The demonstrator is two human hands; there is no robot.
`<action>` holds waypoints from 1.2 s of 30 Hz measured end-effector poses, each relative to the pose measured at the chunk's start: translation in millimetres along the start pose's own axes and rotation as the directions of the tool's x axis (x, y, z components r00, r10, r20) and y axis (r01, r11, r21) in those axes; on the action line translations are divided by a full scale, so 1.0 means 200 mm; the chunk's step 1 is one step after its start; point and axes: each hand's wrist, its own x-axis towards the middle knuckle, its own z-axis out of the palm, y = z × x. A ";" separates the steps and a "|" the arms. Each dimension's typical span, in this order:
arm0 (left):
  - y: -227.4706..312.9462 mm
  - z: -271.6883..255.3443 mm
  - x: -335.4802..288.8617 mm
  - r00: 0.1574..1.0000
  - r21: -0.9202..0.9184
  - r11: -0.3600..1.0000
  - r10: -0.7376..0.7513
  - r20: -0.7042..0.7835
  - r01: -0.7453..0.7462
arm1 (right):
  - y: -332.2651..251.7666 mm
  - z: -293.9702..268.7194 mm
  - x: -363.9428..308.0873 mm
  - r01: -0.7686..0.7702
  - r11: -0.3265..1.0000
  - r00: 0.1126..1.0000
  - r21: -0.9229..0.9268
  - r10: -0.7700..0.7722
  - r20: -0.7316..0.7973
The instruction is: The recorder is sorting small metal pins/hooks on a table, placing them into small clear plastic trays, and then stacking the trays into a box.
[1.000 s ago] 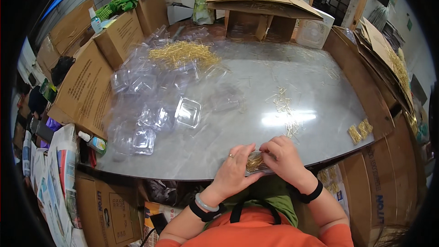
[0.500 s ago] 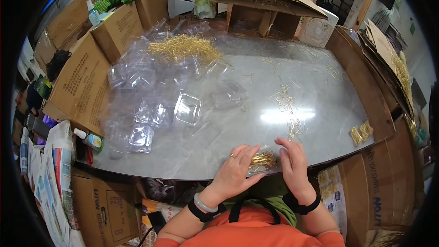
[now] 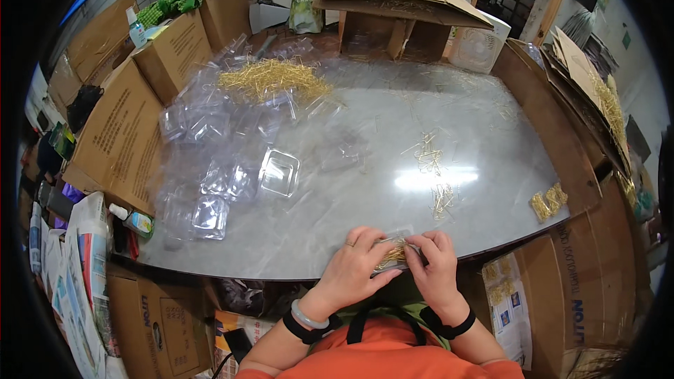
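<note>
At the front edge of the table, a bundle of thin gold wire hooks [image 3: 392,257] lies in what looks like a small clear plastic box [image 3: 401,232]. My left hand [image 3: 353,267] is closed along the left side of it, thumb low and fingers over the far side. From the right, my right hand [image 3: 436,267] grips it with bent fingers, the thumb close to the wires. Much of the box is hidden by my hands. Beyond them, loose gold wire hooks [image 3: 429,158] lie scattered in a line across the grey tabletop [image 3: 337,203].
Clear plastic boxes [image 3: 209,216] crowd the table's left side, with a pile of gold wires [image 3: 274,79] behind them. Two filled packs [image 3: 549,202] sit at the right edge. Cardboard boxes [image 3: 126,133] wall the left; a cardboard shelf [image 3: 393,0] stands at the back.
My right hand has moved left and closed in on the box of wires. My left hand's fingers have come down over its far side. The view has shifted slightly.
</note>
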 end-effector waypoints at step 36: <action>-0.06 0.03 -0.03 0.996 -0.186 0.982 -0.055 -0.068 0.041 | -0.15 0.10 0.05 0.059 0.994 0.997 -0.090 -0.054 0.062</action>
